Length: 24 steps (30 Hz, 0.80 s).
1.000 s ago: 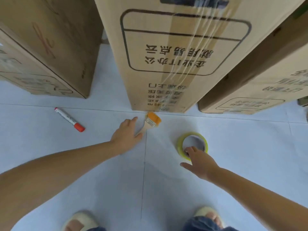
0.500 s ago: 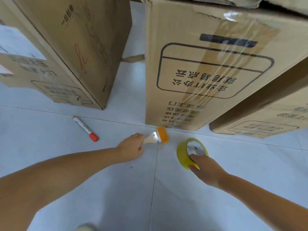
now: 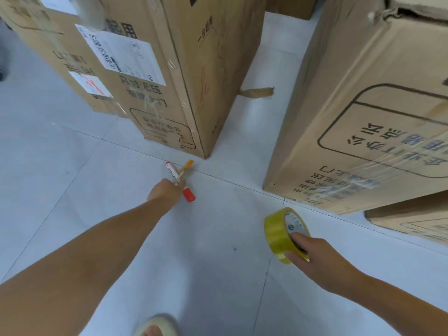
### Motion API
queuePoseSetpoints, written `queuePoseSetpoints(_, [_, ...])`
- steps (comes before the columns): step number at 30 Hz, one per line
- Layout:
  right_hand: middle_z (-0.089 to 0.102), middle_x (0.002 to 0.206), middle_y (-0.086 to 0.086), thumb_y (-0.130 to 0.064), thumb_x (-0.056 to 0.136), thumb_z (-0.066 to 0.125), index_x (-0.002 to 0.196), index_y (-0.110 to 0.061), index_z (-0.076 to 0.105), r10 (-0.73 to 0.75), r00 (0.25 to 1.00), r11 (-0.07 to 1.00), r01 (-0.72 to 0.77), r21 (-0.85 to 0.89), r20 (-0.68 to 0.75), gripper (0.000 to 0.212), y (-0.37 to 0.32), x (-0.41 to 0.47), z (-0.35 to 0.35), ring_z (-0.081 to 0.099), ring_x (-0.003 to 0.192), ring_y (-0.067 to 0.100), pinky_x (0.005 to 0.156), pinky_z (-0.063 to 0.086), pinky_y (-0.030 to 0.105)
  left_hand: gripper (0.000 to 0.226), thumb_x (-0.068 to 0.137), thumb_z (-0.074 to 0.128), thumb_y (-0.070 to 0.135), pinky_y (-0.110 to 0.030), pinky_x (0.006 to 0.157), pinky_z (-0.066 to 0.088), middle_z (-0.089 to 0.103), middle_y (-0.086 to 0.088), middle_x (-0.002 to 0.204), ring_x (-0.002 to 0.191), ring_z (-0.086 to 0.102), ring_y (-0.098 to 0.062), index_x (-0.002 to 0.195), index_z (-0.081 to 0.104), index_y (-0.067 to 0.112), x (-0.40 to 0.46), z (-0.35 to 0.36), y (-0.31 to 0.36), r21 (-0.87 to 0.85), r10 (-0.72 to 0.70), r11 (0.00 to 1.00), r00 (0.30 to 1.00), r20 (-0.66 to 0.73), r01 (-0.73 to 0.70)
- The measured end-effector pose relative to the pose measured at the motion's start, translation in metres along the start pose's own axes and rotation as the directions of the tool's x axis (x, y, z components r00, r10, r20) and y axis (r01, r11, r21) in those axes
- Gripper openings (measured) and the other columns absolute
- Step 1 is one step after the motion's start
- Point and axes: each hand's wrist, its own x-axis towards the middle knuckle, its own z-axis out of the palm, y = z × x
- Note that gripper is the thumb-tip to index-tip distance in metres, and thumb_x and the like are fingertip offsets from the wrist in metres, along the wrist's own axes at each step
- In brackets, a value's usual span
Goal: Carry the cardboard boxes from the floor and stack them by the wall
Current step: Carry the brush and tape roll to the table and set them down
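Upright tall box (image 3: 194,69); left grip (image 3: 167,192) clutches brush (image 3: 185,167), right (image 3: 322,260) tape (image 3: 278,234).

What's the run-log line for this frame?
left hand: grips brush, at marker | right hand: holds tape roll | boxes: on floor

1. This looks like a storeroom or the packing area of an office or warehouse, though which one cannot be told.
2. Tall cardboard boxes stand on the pale tiled floor (image 3: 72,190): one box (image 3: 169,76) at 11 o'clock with a shipping label (image 3: 121,54) and barcode, another box (image 3: 363,122) at 2 o'clock sealed with clear tape and printed with Chinese text.
3. Packing gear is at hand: a yellowish tape roll (image 3: 278,234) at 4 o'clock, a red-capped marker (image 3: 179,181) at 12 o'clock.
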Motion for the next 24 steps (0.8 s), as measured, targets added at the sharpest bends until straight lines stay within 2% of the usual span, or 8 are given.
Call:
queuePoseSetpoints(4, [0.051,0.069,-0.02,-0.024,0.095,0.056,0.075,-0.03,0.044,0.046,0.999,0.999,-0.046,-0.022,-0.01,0.024,0.003,-0.004,-0.002,0.051,0.061,-0.007,0.061,0.043,0.011,0.038,0.094,0.047,0.043,-0.026,0.047,0.033,0.05,-0.003,0.066,0.055,0.048,-0.018,0.072,0.052,0.012,0.002,0.018,0.018,-0.102,-0.025,0.994,0.998,0.054,0.03])
queuePoseSetpoints(8, [0.052,0.074,-0.019,-0.025,0.096,0.054,0.08,-0.03,0.045,0.06,0.998,0.998,-0.06,-0.027,-0.012,0.02,0.009,-0.002,-0.001,0.052,0.066,-0.001,0.059,0.039,0.009,0.023,0.092,0.047,0.024,-0.027,0.05,0.036,0.053,-0.005,0.064,0.055,0.049,-0.02,0.085,0.059,0.006,0.007,0.019,0.012,-0.135,-0.071,0.988,0.997,0.022,0.074])
queuePoseSetpoints(13, [0.045,0.07,-0.023,-0.024,0.096,0.055,0.074,-0.038,0.036,0.051,0.998,0.998,-0.052,-0.023,-0.019,0.032,0.012,0.008,0.001,0.049,0.069,0.007,0.058,0.038,0.008,0.025,0.092,0.045,0.031,-0.027,0.049,0.035,0.06,-0.004,0.065,0.058,0.053,-0.02,0.081,0.053,0.01,-0.007,0.012,-0.013,-0.14,0.018,0.99,0.998,-0.067,-0.027])
queuePoseSetpoints(16, [0.046,0.067,-0.017,-0.022,0.096,0.054,0.077,-0.025,0.043,0.094,0.994,0.995,-0.093,0.02,-0.047,0.023,0.005,0.003,-0.001,0.049,0.064,0.01,0.055,0.037,0.009,0.029,0.091,0.042,0.031,-0.028,0.049,0.035,0.06,-0.006,0.064,0.057,0.053,-0.022,0.073,0.049,0.01,-0.041,0.012,-0.022,-0.174,0.067,0.981,0.988,-0.136,-0.09])
queuePoseSetpoints(18, [0.05,0.068,-0.011,-0.02,0.096,0.053,0.079,-0.019,0.046,0.157,0.986,0.984,-0.151,0.098,-0.06,0.019,-0.005,-0.011,-0.008,0.049,0.062,0.005,0.054,0.038,0.01,0.03,0.093,0.041,0.028,-0.027,0.048,0.034,0.056,-0.004,0.06,0.054,0.05,-0.021,0.069,0.046,0.011,-0.081,0.016,-0.026,-0.266,0.052,0.961,0.995,-0.086,-0.073])
queuePoseSetpoints(20, [0.052,0.07,-0.007,-0.019,0.097,0.052,0.081,-0.02,0.047,0.193,0.98,0.973,-0.185,0.141,-0.047,0.016,-0.02,-0.032,-0.021,0.049,0.063,0.007,0.053,0.038,0.011,0.03,0.096,0.04,0.023,-0.027,0.047,0.033,0.053,-0.003,0.058,0.055,0.048,-0.023,0.069,0.044,0.012,-0.129,0.018,-0.025,-0.299,0.063,0.952,0.998,-0.006,-0.062])
queuePoseSetpoints(22, [0.053,0.07,-0.005,-0.019,0.097,0.051,0.078,-0.025,0.043,0.22,0.975,0.966,-0.213,0.149,-0.033,0.021,-0.036,-0.058,-0.04,0.049,0.061,0.012,0.052,0.037,0.014,0.025,0.098,0.038,0.02,-0.027,0.046,0.037,0.055,-0.005,0.063,0.051,0.05,-0.021,0.075,0.044,0.012,-0.176,0.013,-0.016,-0.368,0.081,0.93,0.987,0.136,-0.026])
queuePoseSetpoints(24, [0.057,0.075,0.002,-0.02,0.097,0.051,0.081,-0.022,0.044,0.238,0.971,0.963,-0.234,0.132,-0.018,0.018,-0.053,-0.087,-0.065,0.052,0.063,0.016,0.053,0.037,0.017,0.02,0.101,0.036,0.02,-0.026,0.039,0.043,0.059,-0.01,0.071,0.043,0.055,-0.02,0.083,0.042,0.014,-0.216,-0.004,0.0,-0.463,0.1,0.885,0.948,0.303,0.055])
